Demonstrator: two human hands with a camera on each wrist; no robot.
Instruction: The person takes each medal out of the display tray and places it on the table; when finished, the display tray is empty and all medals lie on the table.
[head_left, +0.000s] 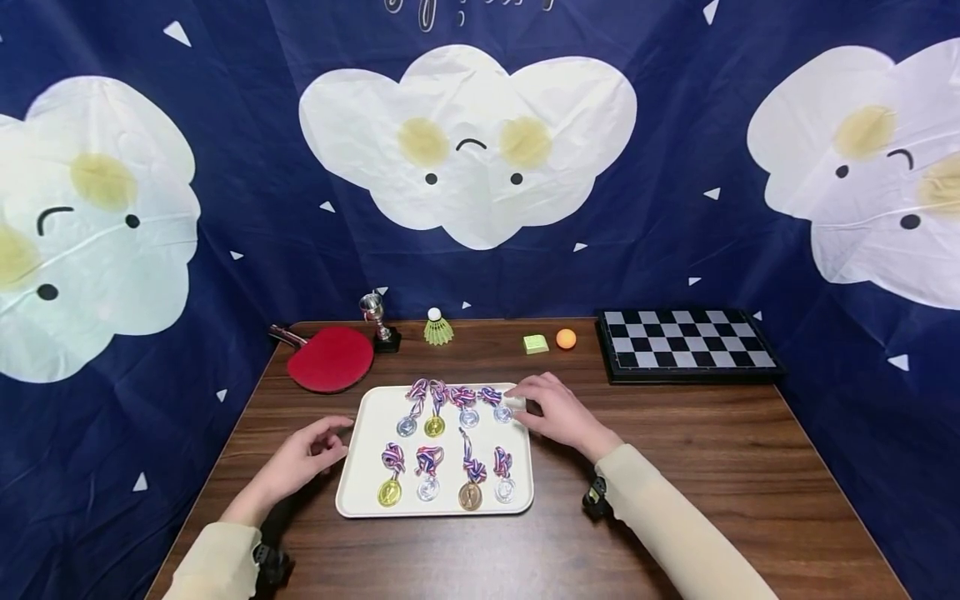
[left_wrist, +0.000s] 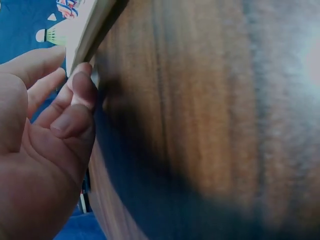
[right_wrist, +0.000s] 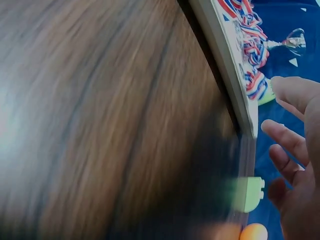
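Observation:
A cream tray (head_left: 367, 433) carries two rows of medals with red, white and blue ribbons bunched above them. In the back row a gold medal (head_left: 434, 426) lies among silver ones; the front row has a gold medal (head_left: 389, 492), a bronze medal (head_left: 470, 497) and silver ones. My left hand (head_left: 300, 460) is beside the tray's left edge, its loosely bent fingertips right at the rim in the left wrist view. Over the back right corner, my right hand (head_left: 561, 412) has its fingers apart, close to a silver medal (head_left: 502, 413). Neither hand grips anything.
Behind the tray stand a red table tennis paddle (head_left: 331, 359), a small trophy cup (head_left: 380, 321), a shuttlecock (head_left: 438, 327), a light green block (head_left: 536, 344) and an orange ball (head_left: 566, 339). A checkered board (head_left: 690, 340) lies back right. A blue cloth (head_left: 465, 275) hangs behind the table.

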